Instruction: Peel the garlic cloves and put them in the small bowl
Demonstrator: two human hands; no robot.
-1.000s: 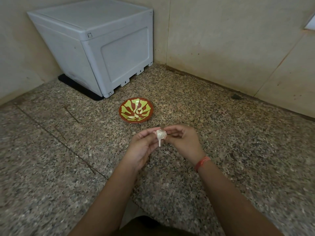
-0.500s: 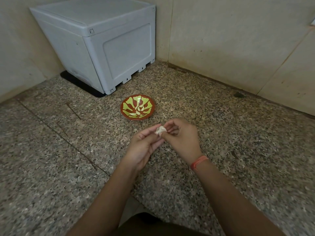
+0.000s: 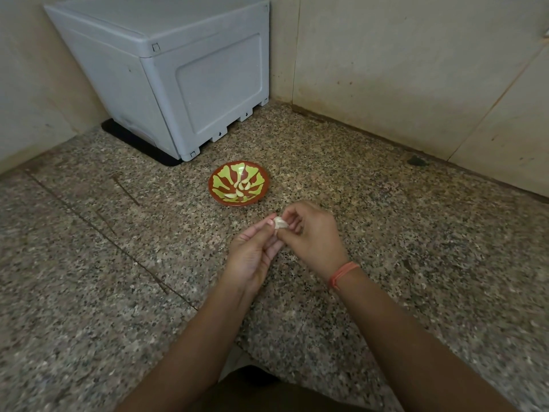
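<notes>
- Closest in, a bit of dark cloth (image 3: 267,391) shows at the bottom edge between the person's two forearms, which reach out over the speckled granite floor (image 3: 118,292).
- An orange thread band (image 3: 344,273) is tied round the right wrist.
- The left hand (image 3: 252,254) is turned palm-up, its thumb and fingertips pinching a garlic clove (image 3: 280,223) from the left.
- The right hand (image 3: 312,236) meets it from the other side, fingers curled in, thumb and forefinger nipping the same clove. So the clove sits between both sets of fingertips, held above the floor. I cannot tell how much skin is on it.
- Just beyond the hands, and apart from them, the small bowl (image 3: 212,191) stands on the floor, red-brown with green markings. Several peeled cloves (image 3: 242,187) lie in its middle.
- Further back a grey plastic box (image 3: 184,69) sits in the corner on a black mat (image 3: 133,141).
- A dark spot (image 3: 416,160) marks the floor by the right wall (image 3: 416,69).
</notes>
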